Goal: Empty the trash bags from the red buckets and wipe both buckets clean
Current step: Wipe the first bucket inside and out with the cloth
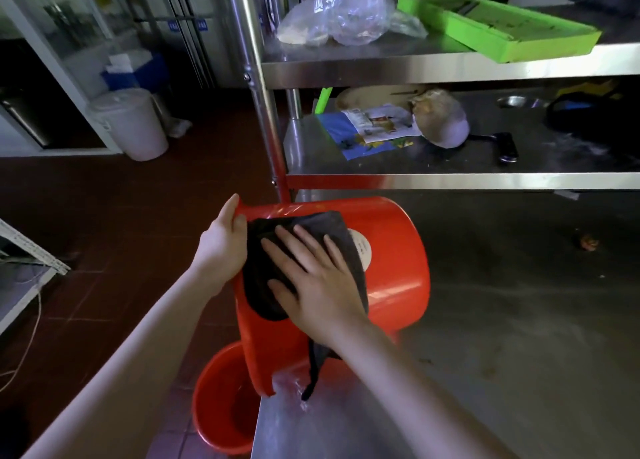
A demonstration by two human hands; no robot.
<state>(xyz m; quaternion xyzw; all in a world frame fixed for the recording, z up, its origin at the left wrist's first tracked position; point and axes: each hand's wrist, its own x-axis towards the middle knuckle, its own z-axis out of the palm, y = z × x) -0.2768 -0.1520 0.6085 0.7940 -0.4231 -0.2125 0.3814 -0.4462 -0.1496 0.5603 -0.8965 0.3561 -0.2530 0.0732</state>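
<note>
Kitchen counter, seen from above. At far left a white lidded bucket (128,122) stands on the tiled floor (138,216), which runs open up to the counter's left edge. The left hand (225,240) grips the upper rim of a red bucket (394,268), fingers curled over the lip. This bucket lies on its side at the left edge of the steel counter (502,320). Its long axis runs left to right along the counter, its mouth faces left and overhangs the edge, and its base points right. The right hand (318,278), fingers straight and spread, presses a dark cloth (263,285) flat against the bucket's outer wall, partly covering a white label (363,250). One tail of the cloth hangs down to the counter.

A second red bucket (221,399) stands upright on the floor, just below the overhanging rim. A steel post (263,112) rises just behind the rim, and the lower shelf (485,178) fronts closely above the bucket's far side. To the right, the steel surface stretches on, carrying a small brown scrap (588,242).

Count: two red buckets, one cloth, two hands, two shelves. The upper shelf (415,67) bears one clear plastic bag (339,11) and one green tray (498,29).
</note>
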